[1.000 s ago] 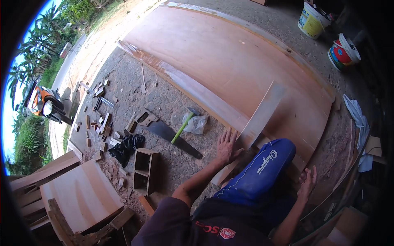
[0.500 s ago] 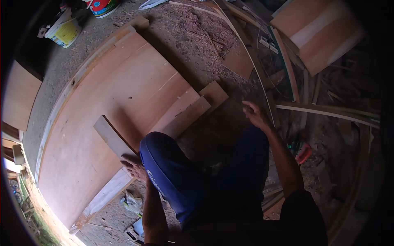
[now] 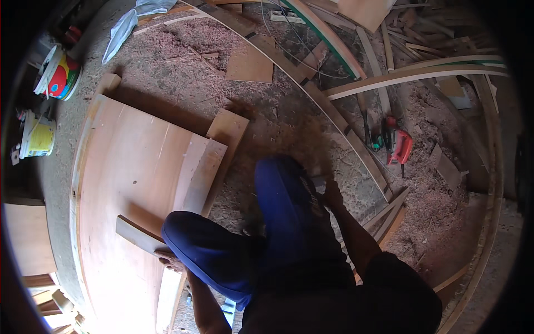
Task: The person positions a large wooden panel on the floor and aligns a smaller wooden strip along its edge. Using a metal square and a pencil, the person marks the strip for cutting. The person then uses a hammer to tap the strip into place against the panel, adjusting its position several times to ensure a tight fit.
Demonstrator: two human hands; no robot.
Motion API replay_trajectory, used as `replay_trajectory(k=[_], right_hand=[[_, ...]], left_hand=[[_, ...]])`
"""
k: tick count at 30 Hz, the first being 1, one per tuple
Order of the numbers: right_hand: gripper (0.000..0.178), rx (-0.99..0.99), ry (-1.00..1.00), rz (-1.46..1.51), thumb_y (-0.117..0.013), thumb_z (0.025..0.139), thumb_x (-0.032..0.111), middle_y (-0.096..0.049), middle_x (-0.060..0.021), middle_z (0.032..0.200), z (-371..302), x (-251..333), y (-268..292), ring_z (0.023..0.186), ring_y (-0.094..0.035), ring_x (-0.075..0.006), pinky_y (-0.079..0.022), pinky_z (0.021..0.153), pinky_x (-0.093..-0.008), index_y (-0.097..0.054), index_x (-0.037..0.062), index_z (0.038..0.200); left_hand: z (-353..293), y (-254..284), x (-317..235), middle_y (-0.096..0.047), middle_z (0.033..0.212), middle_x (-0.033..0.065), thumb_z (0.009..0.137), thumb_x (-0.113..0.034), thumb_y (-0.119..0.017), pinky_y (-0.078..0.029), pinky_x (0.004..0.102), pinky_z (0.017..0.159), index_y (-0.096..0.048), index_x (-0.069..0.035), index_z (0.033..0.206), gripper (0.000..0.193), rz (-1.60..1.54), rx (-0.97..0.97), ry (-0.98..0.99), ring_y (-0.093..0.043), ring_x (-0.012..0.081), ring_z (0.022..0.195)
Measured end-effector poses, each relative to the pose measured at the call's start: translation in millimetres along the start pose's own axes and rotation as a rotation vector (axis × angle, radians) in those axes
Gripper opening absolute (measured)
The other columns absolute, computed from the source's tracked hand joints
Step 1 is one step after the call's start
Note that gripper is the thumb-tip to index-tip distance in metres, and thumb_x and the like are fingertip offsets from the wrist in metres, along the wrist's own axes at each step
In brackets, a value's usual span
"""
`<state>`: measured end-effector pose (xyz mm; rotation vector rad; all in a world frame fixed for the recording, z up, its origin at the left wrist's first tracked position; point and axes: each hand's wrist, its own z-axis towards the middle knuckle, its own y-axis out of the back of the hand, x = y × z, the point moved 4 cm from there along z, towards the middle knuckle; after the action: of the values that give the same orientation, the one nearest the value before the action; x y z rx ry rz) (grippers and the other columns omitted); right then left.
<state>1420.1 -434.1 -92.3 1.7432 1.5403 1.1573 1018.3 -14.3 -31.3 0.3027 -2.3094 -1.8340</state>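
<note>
My left hand (image 3: 171, 260) is at the near end of a short, slightly curved wooden piece (image 3: 138, 234), its fingers against that end beside my left knee. The piece stands over a large pale plywood panel (image 3: 150, 161) and casts a shadow on it. A strip along the panel's right edge (image 3: 203, 167) is whitish and worn. Low beside my right knee is my right hand (image 3: 332, 196), its fingers bent and in shade. Something small and greyish (image 3: 319, 181) shows at its fingertips; I cannot make out what it is.
A red power tool (image 3: 399, 147) lies in shavings on the right. Long curved wooden strips (image 3: 334, 114) cross the floor ahead and to the right. Two buckets, one multicoloured (image 3: 58, 80) and one yellow-and-white (image 3: 40, 136), stand at the far left. A wood block (image 3: 228, 127) juts from under the panel.
My view has turned to the right, so the panel and buckets sit further left. My right hand has come down from ahead of my knee to beside it. My left hand stays at the wooden piece.
</note>
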Motion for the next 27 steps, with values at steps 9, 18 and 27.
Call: replay_trajectory(k=[9,18,27], right_hand=[[0.055,-0.266,-0.117,-0.071,-0.054,0.098,0.052,-0.057,-0.024,0.117,21.7,-74.0,-28.6,0.107,-0.059,-0.0452,-0.051,0.087,-0.0543,-0.053,0.0075,0.13],[0.032,-0.108,0.412,1.325,-0.07,0.089,0.009,-0.06,-0.0092,0.107,130.7,-169.1,44.2,0.099,-0.06,-0.022,-0.051,0.08,-0.0345,-0.059,0.0035,0.119],[0.04,-0.524,0.349,1.542,-0.06,0.101,0.017,-0.063,-0.0082,0.122,-11.0,85.0,208.7,0.104,-0.063,-0.0194,-0.052,0.087,-0.0362,-0.052,-0.0019,0.136]], left_hand=[[52.5,78.5,41.3,-0.064,0.116,0.0124,0.086,-0.028,-0.071,-0.056,0.0385,0.085,-0.045,-0.001,0.142,0.068,-1.52,0.731,-0.395,-0.065,0.0242,0.1],[-18.5,141.9,-25.5,-0.069,0.091,0.0051,0.088,-0.044,-0.068,-0.053,0.0315,0.081,-0.065,-0.001,0.111,0.048,-1.497,0.969,-0.584,-0.066,0.015,0.086],[-69.2,172.2,-80.8,-0.069,0.097,0.0002,0.097,-0.038,-0.063,-0.048,0.0276,0.082,-0.067,-0.001,0.119,0.043,-1.378,0.842,-0.934,-0.06,0.0093,0.087]])
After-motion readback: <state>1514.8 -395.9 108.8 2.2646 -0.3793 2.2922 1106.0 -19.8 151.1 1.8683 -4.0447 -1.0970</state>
